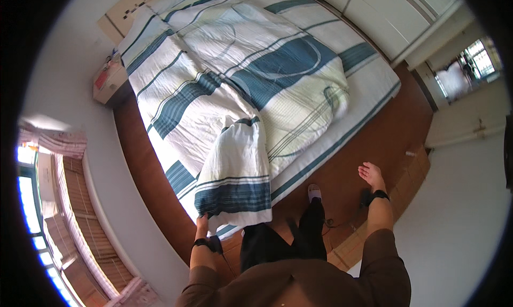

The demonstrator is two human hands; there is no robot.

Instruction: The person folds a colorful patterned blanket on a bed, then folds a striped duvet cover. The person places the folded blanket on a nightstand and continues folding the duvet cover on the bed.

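My left hand point(202, 223) grips the lower left edge of a striped white, teal and pale green quilt point(240, 158) at the foot of the bed. The pulled-up part of the quilt hangs towards me in folds, while the rest lies rumpled over the mattress. Under it, a matching striped sheet point(320, 158) shows along the right side and the near edge. Out to the right, my right hand point(370, 174) is held over the floor beside the bed, holding nothing, with its fingers extended. Each wrist wears a black strap with a small device.
A bedside cabinet point(110, 82) stands left of the bed's head. White wardrobe doors point(372, 14) line the far right. Brown floor point(400, 126) surrounds the bed, with flattened cardboard point(413, 182) along the right wall. A curtained window point(68, 211) is at left. A cable lies near my feet.
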